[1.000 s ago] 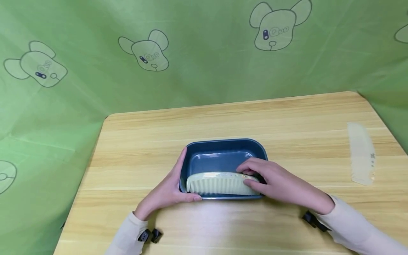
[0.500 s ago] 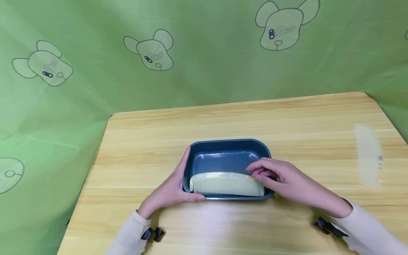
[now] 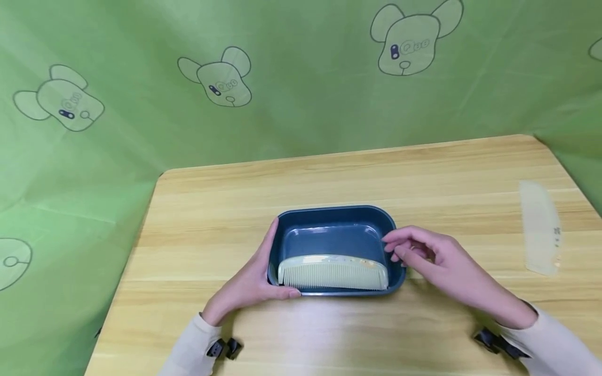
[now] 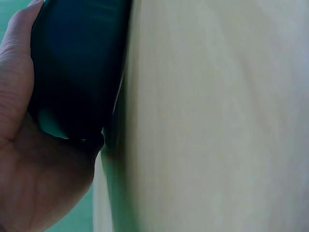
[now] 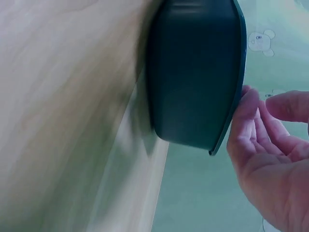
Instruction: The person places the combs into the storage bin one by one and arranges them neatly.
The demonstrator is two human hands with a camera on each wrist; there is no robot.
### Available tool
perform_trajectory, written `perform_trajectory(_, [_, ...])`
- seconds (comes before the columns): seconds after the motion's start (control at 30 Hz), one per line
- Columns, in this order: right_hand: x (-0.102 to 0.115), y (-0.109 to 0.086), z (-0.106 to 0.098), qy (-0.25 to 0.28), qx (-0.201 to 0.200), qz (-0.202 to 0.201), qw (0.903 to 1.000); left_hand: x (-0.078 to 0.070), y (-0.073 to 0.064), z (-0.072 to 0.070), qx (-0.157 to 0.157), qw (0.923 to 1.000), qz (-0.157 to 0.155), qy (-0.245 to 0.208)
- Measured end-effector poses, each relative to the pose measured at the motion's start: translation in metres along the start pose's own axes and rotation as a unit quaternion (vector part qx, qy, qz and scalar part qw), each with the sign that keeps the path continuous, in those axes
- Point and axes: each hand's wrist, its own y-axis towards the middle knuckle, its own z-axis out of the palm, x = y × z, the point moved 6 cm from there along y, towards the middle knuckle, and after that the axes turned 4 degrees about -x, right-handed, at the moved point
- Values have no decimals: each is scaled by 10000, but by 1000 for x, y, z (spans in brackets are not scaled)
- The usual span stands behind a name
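A dark blue plastic box (image 3: 336,210) sits on the table in the head view. Inside it, a pale green comb (image 3: 333,272) lies along the front wall, its teeth toward the front. My left hand (image 3: 251,277) holds the box's left end, thumb along the front rim and fingers along the left side; the left wrist view shows this hand (image 4: 29,140) close against the box wall (image 4: 79,63). My right hand (image 3: 428,256) is at the box's right rim, fingers loosely bent and nothing held. In the right wrist view its fingertips are right by the rim (image 5: 236,96).
A second pale comb (image 3: 541,228), translucent with small dark marks, lies upright on the right side of the wooden table (image 3: 329,334). A green curtain (image 3: 305,120) with mouse-head drawings hangs behind the table's back edge.
My right hand has let go of the comb's right end and moved right, out to the box's rim. The comb stays in the box, and my left hand keeps its place.
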Motion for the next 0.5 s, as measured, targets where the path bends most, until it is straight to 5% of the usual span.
perform_trajectory(0.5, [-19,-24,-39,-372,-961,103,9946,0,-1,0,0,10000,14,38])
